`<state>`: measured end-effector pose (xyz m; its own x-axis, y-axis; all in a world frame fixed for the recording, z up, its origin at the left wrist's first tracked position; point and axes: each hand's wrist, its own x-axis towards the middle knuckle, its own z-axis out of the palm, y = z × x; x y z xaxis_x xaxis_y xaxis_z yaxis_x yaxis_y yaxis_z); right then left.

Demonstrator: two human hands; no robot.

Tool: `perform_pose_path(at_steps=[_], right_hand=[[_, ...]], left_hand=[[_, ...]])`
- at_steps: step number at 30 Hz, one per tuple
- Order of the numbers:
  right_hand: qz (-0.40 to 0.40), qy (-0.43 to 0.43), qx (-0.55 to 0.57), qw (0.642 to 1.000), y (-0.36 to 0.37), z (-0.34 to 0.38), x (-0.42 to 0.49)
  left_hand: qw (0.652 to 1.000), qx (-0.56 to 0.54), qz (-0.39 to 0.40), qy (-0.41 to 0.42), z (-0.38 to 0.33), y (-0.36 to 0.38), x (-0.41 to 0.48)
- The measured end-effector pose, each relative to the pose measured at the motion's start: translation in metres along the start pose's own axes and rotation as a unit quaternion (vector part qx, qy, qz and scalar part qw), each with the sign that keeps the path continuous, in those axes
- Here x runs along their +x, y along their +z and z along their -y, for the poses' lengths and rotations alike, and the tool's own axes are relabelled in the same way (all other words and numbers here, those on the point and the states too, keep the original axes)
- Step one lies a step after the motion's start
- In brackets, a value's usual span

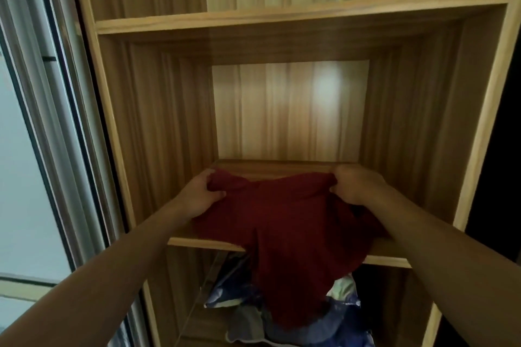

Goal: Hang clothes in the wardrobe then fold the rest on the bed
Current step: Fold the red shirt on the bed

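A dark red garment (284, 222) lies across a shelf (203, 243) of the wooden wardrobe (158, 121), its lower part hanging over the shelf's front edge. My left hand (201, 193) grips the garment's upper left corner. My right hand (353, 184) grips its upper right corner. Both arms reach forward into the compartment.
Below the shelf lie blue, white and grey clothes (242, 304) in a heap. Another shelf (282, 18) runs above the compartment. A sliding door frame with a pale panel (42, 149) stands at the left. A dark gap lies to the right of the wardrobe.
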<state>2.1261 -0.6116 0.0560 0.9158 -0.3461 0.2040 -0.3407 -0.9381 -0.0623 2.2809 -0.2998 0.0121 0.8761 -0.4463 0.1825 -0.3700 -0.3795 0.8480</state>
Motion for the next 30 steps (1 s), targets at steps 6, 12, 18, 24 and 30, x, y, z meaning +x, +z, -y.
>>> perform_pose_path(at_steps=[6,12,18,24,30], right_hand=[[-0.027,0.047,-0.119,0.991,0.04,0.012,0.004],[0.117,-0.006,0.024,0.993,0.058,0.04,-0.045],[0.173,0.004,0.02,0.985,0.069,0.033,-0.024],[0.173,0.027,0.023,0.984,0.077,0.02,0.015],[0.175,0.044,0.026,0.983,0.087,0.001,0.06]], left_hand=[[0.968,0.238,-0.034,0.068,0.003,0.02,0.006],[0.912,0.373,0.165,0.046,-0.005,0.055,-0.021],[0.88,0.435,0.192,0.002,0.002,0.088,0.007],[0.868,0.455,0.197,-0.002,-0.001,0.1,0.047],[0.86,0.468,0.203,-0.009,-0.009,0.117,0.093]])
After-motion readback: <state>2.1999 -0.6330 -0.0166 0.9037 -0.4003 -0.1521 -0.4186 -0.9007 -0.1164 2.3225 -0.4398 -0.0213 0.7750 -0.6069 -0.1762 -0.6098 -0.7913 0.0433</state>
